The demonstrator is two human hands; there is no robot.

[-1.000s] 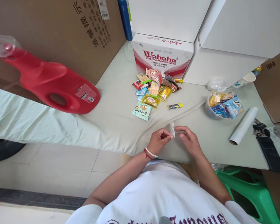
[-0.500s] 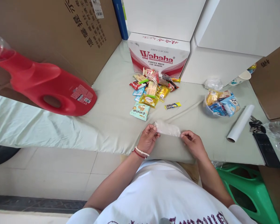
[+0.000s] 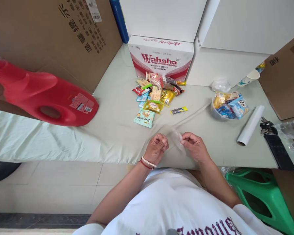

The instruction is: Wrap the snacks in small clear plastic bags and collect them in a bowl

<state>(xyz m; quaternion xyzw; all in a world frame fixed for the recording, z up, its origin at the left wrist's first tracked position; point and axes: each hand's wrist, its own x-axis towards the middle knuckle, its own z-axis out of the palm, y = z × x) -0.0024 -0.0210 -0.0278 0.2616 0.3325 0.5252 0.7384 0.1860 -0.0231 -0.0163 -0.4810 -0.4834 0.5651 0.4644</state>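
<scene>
A thin, see-through plastic bag [image 3: 178,141] hangs smeared by motion from my right hand [image 3: 195,147], pinched between thumb and fingers. My left hand [image 3: 157,147] is closed, thumb pressed on curled fingers, just left of the bag. Whether anything is in its fingers I cannot make out. Beyond my hands lies a mint-green snack packet [image 3: 144,117], at the front of a heap of small wrapped snacks [image 3: 156,94]. One thin yellow-and-grey wrapped stick [image 3: 178,110] lies apart, right of the heap.
A Wahaba-style water carton, printed "Wahaha" [image 3: 161,60], stands behind the heap. On the right are a clear bowl of snacks [image 3: 215,112], a white roll [image 3: 251,125], keys [image 3: 267,126] and a black phone-like slab [image 3: 279,152]. A big red jug [image 3: 49,98] stands left.
The plastic bag was stretched between both hands; now it hangs from my right hand, turned more upright. My hands have come closer together, and my left fingers are curled in.
</scene>
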